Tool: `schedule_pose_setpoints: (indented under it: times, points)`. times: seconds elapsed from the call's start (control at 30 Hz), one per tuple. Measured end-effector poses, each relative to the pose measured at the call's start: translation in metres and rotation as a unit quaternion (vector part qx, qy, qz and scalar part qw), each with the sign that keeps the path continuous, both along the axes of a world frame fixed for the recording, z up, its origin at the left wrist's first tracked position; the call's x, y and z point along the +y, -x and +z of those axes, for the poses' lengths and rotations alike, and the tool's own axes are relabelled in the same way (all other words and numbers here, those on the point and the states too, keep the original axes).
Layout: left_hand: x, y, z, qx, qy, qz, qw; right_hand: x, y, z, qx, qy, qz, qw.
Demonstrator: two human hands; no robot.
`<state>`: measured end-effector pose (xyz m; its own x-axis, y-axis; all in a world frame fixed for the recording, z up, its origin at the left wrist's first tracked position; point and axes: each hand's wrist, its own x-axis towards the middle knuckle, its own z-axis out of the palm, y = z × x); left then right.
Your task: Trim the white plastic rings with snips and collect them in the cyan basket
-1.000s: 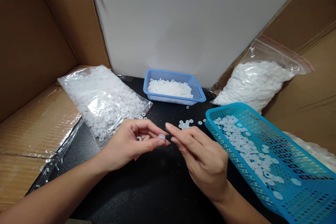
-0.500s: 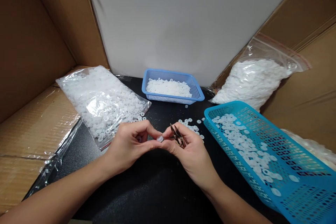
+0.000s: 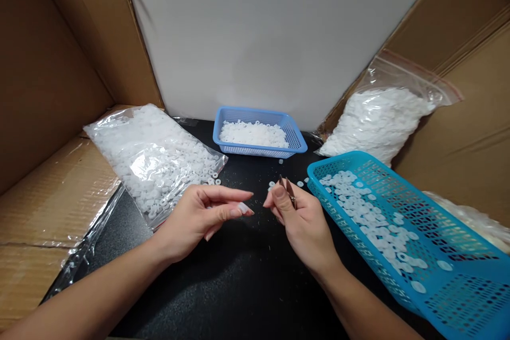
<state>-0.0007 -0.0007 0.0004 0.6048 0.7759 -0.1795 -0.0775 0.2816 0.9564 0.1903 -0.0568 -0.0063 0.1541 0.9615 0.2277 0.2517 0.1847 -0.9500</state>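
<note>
The left hand (image 3: 199,218) hovers low over the black counter (image 3: 223,287), its thumb and forefinger pinched on a small white ring (image 3: 242,207) at the fingertips, the other fingers loosely spread; the right hand (image 3: 298,223) sits just beside it, a small gap between the two, and is closed around thin metal tweezers (image 3: 289,194) whose tips point up and away from the wrist; whether the tweezer tips hold anything cannot be told; a few loose white rings (image 3: 299,184) lie on the counter just beyond the right hand, near the corner of a teal basket (image 3: 470,297); that basket stands tilted at the right, with many white rings spread over its mesh floor; at the back, against the pale wall, a smaller blue basket (image 3: 297,141) holds a heap of the same rings; a clear plastic bag (image 3: 155,159) full of rings lies at the left, partly over a cardboard flap (image 3: 51,191); another filled bag (image 3: 378,122) leans on the cardboard at the right, behind the teal basket.
</note>
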Motion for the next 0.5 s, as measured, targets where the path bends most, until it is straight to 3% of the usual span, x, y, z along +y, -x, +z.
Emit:
schedule_pose_setpoints:
  times: [0.13, 0.3, 0.5]
  points:
    - [-0.001, 0.001, 0.001, -0.013, -0.020, 0.016, 1.000, -0.003, -0.004, 0.001, -0.124, -0.102, 0.025, 0.987]
    - [-0.002, 0.001, 0.006, -0.058, 0.012, 0.034, 0.998, -0.008, -0.001, 0.002, -0.260, -0.268, -0.002, 0.928]
    - [-0.002, 0.000, 0.007, -0.074, 0.032, 0.036, 0.996, -0.011, -0.001, 0.002, -0.341, -0.325, -0.025, 0.881]
